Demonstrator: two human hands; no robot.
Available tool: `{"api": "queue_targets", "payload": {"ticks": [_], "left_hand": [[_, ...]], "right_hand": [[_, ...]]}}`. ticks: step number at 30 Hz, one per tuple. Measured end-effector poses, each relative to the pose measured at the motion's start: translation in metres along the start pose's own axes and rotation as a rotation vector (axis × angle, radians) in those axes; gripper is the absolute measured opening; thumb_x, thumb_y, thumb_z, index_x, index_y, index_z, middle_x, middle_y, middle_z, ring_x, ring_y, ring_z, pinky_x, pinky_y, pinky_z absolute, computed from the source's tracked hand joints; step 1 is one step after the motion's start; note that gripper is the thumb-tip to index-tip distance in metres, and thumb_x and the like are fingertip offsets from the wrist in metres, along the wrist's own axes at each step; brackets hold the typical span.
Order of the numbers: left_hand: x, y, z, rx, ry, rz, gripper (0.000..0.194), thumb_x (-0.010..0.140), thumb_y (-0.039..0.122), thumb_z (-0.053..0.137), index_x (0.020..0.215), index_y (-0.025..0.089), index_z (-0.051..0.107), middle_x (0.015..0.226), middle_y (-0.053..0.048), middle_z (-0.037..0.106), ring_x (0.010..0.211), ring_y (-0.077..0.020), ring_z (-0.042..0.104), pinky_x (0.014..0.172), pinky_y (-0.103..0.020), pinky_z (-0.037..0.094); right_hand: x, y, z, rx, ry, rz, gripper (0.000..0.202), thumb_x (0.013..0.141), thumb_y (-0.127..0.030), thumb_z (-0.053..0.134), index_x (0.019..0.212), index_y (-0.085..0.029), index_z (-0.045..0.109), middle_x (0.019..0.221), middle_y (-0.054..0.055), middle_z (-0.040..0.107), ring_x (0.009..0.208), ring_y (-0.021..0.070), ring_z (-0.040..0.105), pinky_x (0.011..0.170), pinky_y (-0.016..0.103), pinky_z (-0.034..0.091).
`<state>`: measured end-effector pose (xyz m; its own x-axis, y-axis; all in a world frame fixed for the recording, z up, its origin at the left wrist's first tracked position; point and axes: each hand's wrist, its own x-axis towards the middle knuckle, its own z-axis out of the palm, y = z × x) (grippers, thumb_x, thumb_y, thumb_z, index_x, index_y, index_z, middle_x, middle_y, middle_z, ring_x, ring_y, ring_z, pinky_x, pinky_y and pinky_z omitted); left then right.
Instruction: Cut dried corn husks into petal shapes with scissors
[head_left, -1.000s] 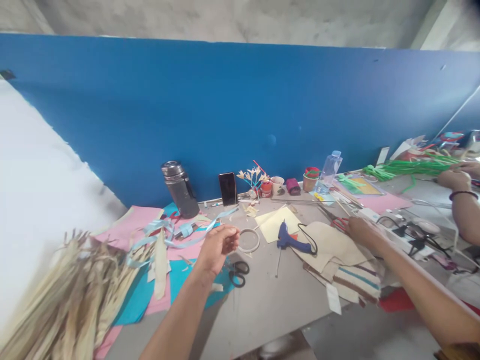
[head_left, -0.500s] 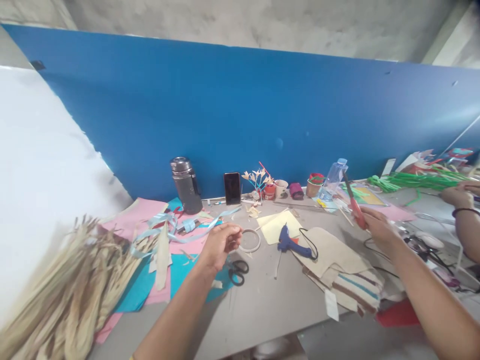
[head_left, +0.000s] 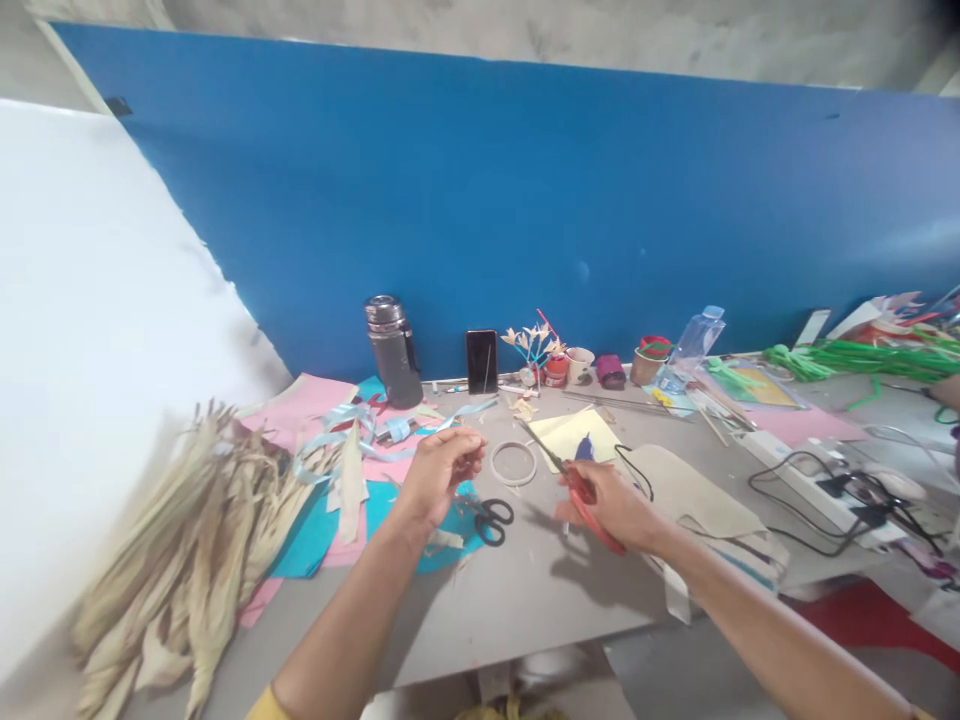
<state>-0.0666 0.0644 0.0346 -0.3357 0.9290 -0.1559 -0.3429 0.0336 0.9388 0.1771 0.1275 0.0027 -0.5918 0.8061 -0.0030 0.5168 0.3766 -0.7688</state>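
Observation:
My right hand [head_left: 611, 505] is wrapped round a pair of red-handled scissors [head_left: 581, 490], whose dark blades point up and to the left. Facing it, my left hand [head_left: 439, 480] is closed in a pinch above the table; whatever lies between its fingertips is too small to make out. Between the two hands a pale ring [head_left: 514, 481] lies flat on the table. Black-handled scissors [head_left: 495, 520] rest just right of my left wrist, partly on blue paper [head_left: 454, 555]. A blue glue gun [head_left: 585, 448] is mostly hidden behind my right hand.
Dried corn husks [head_left: 202, 550] are heaped at the left. A dark flask [head_left: 394, 355], a phone [head_left: 481, 362], small husk flowers [head_left: 534, 345], cups and a plastic bottle [head_left: 694, 345] line the blue partition. At right are folded cloth [head_left: 690, 485] and a power strip [head_left: 802, 475] with black cables.
My right hand has brought the red-handled scissors left and down, in front of the glue gun. My left hand keeps its pinch at nearly the same place. The view has shifted slightly right.

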Motion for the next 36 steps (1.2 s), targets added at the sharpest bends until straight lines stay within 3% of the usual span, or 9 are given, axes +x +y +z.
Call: {"api": "queue_targets", "payload": {"ticks": [6, 14, 20, 26, 36], "left_hand": [[-0.009, 0.002, -0.009, 0.054, -0.059, 0.074, 0.015, 0.06, 0.027, 0.076, 0.066, 0.014, 0.072, 0.064, -0.004, 0.064, 0.059, -0.0117, 0.054, 0.054, -0.023, 0.039], [-0.015, 0.003, -0.006, 0.416, -0.076, 0.198, 0.011, 0.068, 0.022, 0.067, 0.059, 0.018, 0.072, 0.058, -0.003, 0.062, 0.055, -0.0135, 0.051, 0.054, -0.026, 0.038], [-0.01, -0.003, -0.009, 0.496, -0.152, 0.148, 0.011, 0.066, 0.025, 0.069, 0.065, 0.017, 0.075, 0.065, -0.005, 0.067, 0.059, -0.0162, 0.055, 0.057, -0.027, 0.041], [-0.005, -0.012, -0.011, 0.533, -0.173, 0.062, 0.015, 0.067, 0.029, 0.069, 0.067, 0.015, 0.073, 0.072, -0.005, 0.069, 0.062, -0.0152, 0.057, 0.062, -0.028, 0.044], [-0.007, -0.034, -0.007, 0.515, -0.093, -0.012, 0.022, 0.065, 0.036, 0.07, 0.059, 0.015, 0.066, 0.053, -0.001, 0.059, 0.052, -0.0123, 0.048, 0.056, -0.027, 0.037]], "right_hand": [[0.011, -0.018, 0.01, -0.137, -0.006, -0.128, 0.031, 0.072, -0.043, 0.071, 0.068, -0.02, 0.049, 0.075, -0.001, 0.05, 0.062, 0.0134, 0.045, 0.059, 0.026, 0.036], [0.018, -0.033, 0.018, -0.156, -0.087, -0.159, 0.034, 0.071, -0.049, 0.074, 0.077, -0.019, 0.06, 0.078, 0.0, 0.055, 0.062, 0.0134, 0.046, 0.059, 0.026, 0.037], [0.019, -0.034, 0.019, -0.226, -0.101, -0.131, 0.037, 0.07, -0.052, 0.075, 0.079, -0.019, 0.059, 0.082, 0.001, 0.058, 0.065, 0.0137, 0.048, 0.06, 0.026, 0.036], [0.012, -0.045, 0.02, -0.283, -0.133, -0.032, 0.04, 0.078, -0.052, 0.068, 0.067, -0.02, 0.048, 0.067, -0.002, 0.053, 0.058, 0.012, 0.043, 0.055, 0.024, 0.031], [0.017, -0.023, 0.031, -0.316, -0.184, 0.006, 0.049, 0.08, -0.065, 0.061, 0.064, -0.019, 0.056, 0.062, 0.001, 0.055, 0.056, 0.0129, 0.046, 0.052, 0.024, 0.029]]}}
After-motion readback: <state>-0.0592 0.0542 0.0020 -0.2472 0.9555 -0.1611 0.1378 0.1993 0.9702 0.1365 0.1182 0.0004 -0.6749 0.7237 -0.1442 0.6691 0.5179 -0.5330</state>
